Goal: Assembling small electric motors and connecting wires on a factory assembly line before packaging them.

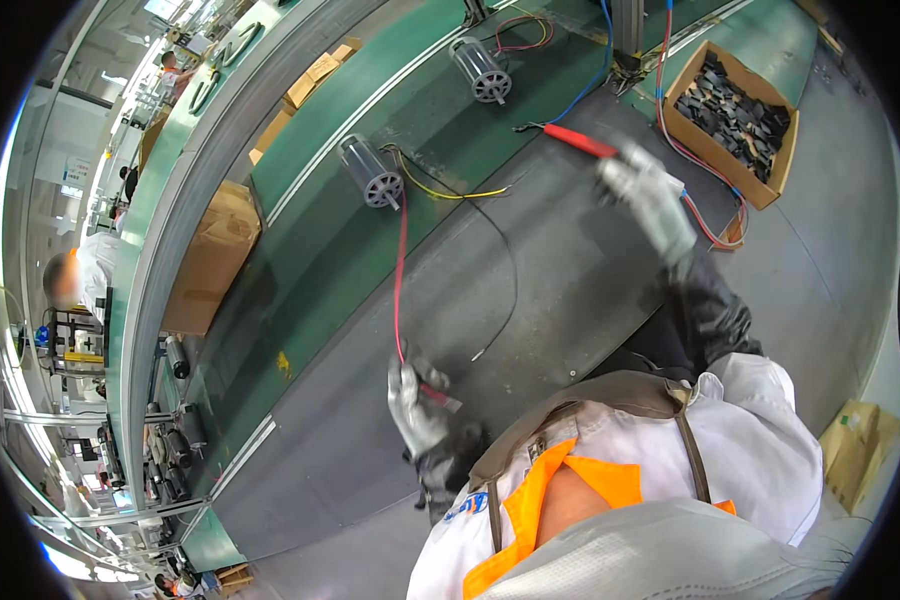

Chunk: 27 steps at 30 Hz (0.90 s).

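My left hand (pixel 417 405), in a grey-white glove, is closed round the red wire (pixel 401 290). This wire runs down from the nearer dark cylindrical motor (pixel 372 172), and a reddish end sticks out past my fingers. Yellow wires (pixel 445 192) and a thin black wire (pixel 515 265) also trail from that motor. Farther right, my gloved right hand (pixel 645 185) is smeared by motion, its fingers closed at the rear of a red-handled tool (pixel 578 141). The tool's metal tip points left, beside the end of a blue cable (pixel 595 85).
A second motor (pixel 480 70) stands farther along the green bench strip (pixel 315 235). An open cardboard box (pixel 778 185) of small dark pieces sits at right, with red and blue cables (pixel 695 165) beside it. A closed carton (pixel 210 260) is left. Co-workers stand beyond.
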Each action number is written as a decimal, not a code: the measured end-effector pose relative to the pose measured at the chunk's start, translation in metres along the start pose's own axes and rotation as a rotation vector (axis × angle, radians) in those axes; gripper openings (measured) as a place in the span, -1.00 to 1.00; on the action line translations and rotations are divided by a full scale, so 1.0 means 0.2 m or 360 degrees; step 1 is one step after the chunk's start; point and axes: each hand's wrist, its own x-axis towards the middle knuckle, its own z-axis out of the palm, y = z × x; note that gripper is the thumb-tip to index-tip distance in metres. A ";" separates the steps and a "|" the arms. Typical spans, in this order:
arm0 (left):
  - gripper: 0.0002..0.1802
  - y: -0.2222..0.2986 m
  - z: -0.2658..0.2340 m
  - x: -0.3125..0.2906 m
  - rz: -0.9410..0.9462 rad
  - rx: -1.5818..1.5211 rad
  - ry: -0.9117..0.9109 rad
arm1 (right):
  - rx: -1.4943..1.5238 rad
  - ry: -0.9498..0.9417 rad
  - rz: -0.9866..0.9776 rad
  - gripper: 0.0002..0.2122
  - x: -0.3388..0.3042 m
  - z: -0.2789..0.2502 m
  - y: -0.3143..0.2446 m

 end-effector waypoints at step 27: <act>-0.55 -0.01 0.72 0.10 -0.0055 -0.0334 -0.0284 | -0.0200 -0.0945 0.0097 -0.50 -0.32 0.39 -0.13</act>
